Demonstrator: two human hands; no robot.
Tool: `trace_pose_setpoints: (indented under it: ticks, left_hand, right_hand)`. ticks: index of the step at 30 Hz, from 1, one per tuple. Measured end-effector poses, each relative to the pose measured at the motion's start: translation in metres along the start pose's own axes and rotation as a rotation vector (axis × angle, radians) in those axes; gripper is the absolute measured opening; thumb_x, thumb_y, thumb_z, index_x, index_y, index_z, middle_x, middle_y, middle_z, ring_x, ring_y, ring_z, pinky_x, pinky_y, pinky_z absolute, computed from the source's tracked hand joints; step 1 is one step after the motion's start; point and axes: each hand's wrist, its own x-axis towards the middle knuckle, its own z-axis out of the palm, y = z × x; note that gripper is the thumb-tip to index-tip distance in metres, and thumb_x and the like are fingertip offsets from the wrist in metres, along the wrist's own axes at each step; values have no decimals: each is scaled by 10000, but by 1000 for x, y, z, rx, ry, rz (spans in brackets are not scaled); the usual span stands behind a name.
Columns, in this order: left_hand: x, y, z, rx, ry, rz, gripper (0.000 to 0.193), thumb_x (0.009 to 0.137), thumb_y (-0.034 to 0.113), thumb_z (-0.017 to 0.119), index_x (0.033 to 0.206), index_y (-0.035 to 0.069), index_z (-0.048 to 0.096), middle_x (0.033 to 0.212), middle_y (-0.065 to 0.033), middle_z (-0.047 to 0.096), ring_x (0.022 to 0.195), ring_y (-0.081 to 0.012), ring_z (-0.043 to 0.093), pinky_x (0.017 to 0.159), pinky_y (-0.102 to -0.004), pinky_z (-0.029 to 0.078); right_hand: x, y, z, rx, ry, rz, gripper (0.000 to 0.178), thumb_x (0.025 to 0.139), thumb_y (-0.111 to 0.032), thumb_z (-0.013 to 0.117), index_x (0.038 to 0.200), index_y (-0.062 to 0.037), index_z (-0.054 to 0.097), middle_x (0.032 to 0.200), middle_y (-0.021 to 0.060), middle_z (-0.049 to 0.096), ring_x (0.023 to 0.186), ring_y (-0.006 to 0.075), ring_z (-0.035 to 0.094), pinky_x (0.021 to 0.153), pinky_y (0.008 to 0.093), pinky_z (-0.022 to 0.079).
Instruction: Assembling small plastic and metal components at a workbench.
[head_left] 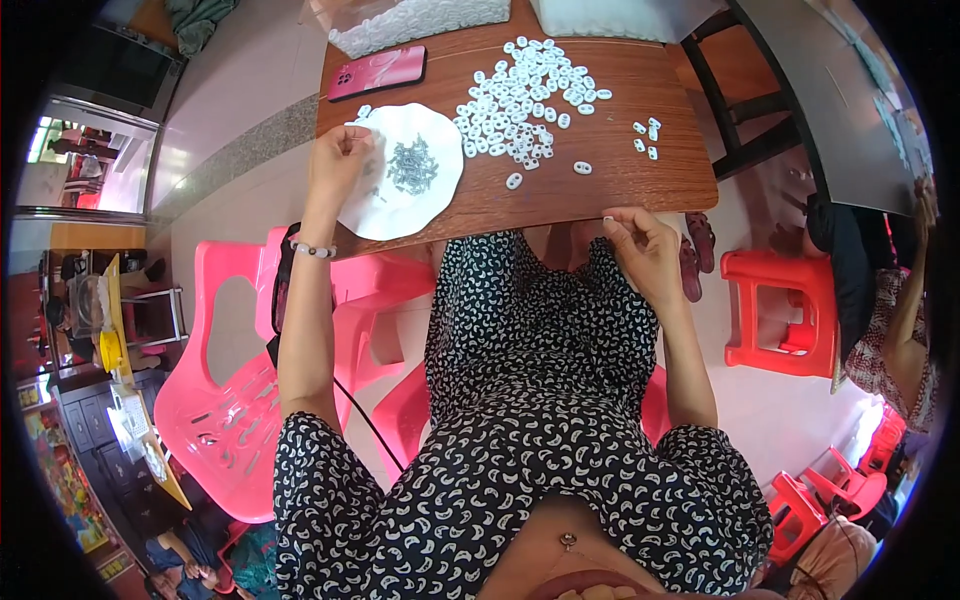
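Observation:
Over the left rim of a white wavy-edged plate (440, 195), my left hand (340, 160) is closed, thumb and fingers together. Whatever it may hold is too small to make out. A heap of small silvery metal pieces (413, 166) lies in the middle of the plate. My right hand (648, 248) is at the table's front edge, its thumb and forefinger pinched near a tiny pale spot I cannot identify. Many small white oval plastic pieces with two holes (515, 95) are spread beyond the plate. Two of them, including one white oval piece (582, 168), lie apart, nearer the front edge.
On the brown wooden table (640, 95) lie a pink phone (378, 73) and several small white pieces (653, 130) at the right. Clear containers of white pieces (425, 25) stand at the back. Pink chairs (225, 400) and a red stool (775, 310) flank me; another person (895, 340) is at the right.

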Motion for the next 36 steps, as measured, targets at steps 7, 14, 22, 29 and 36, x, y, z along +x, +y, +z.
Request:
trace_pose_setpoints:
  ticks: [7,14,22,29,36]
  left_hand:
    - [-61,101,49,-658,-184,-160,204,806,44,671,1008,20,658,767,-1,679,591,-13,508,521,-164,374]
    - [-105,142,121,-1095,-449,-537,272,830,103,703,1068,16,603,823,-6,649,640,-40,546,562,-160,429]
    - [-117,158,138,-1041,-381,-466,278,825,118,723,1038,10,582,779,-25,659,619,-41,535,556,-161,406]
    - [-121,167,146,-1003,-320,-264,299,835,103,712,1062,-10,553,769,-28,665,619,-30,532,550,-161,394]
    - [-127,162,146,-927,-412,-290,225,870,183,690,974,-6,626,761,-15,652,594,-24,506,551,-170,402]
  right_hand:
    - [5,-15,13,180,22,-122,151,881,-102,646,992,1,650,822,2,660,710,45,569,587,209,438]
    - [8,-53,23,-236,166,-618,198,742,12,687,934,-31,671,736,68,620,647,207,544,585,298,431]
    - [4,-42,11,-325,263,-675,167,733,-32,724,892,-39,674,725,58,625,645,201,561,554,311,443]
    - [1,-42,8,-351,294,-659,173,718,-10,723,882,-43,676,716,58,625,633,203,555,547,311,446]
    - [0,-38,4,-235,256,-612,135,722,22,702,845,-31,684,709,47,628,655,187,548,544,293,435]
